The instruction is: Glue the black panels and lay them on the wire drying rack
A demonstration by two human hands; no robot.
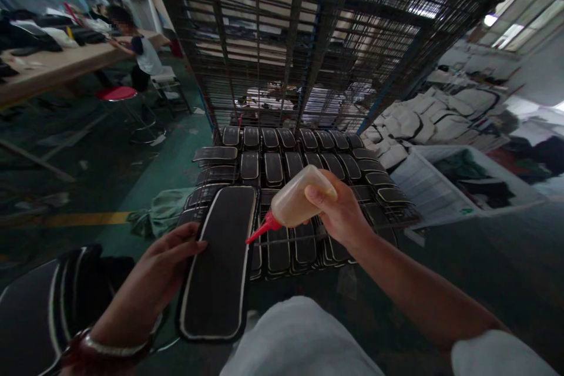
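The person's right hand [339,205] is tilting a translucent squeeze bottle [299,200] so that its red nozzle [264,226] is pointing down and to the left, the tip meeting the right edge of a dark round-cornered panel [220,264], where a pale border line [242,288] is running around the rim. The step in hand appears to be tip work along this border with the bottle; whether anything is flowing from the nozzle, I cannot tell. The right fingers are curling around the bottle near its base, with the thumb lying across the near side; how hard they are squeezing is not showing. The left hand [170,258] is pinching the panel's left edge, its thumb resting on the upper face and its other fingers partly hidden at and behind the rim. The panel is standing out in front of the person, its far end overlapping the wire rack [370,17] in view, where rows of similar bordered panels [273,167] are lying; whether it is resting on anything, I cannot tell. As a judgement, the next move is calling for a steady left pinch, a light and even right grip, and the tip tracking the border without straying onto the dark middle.
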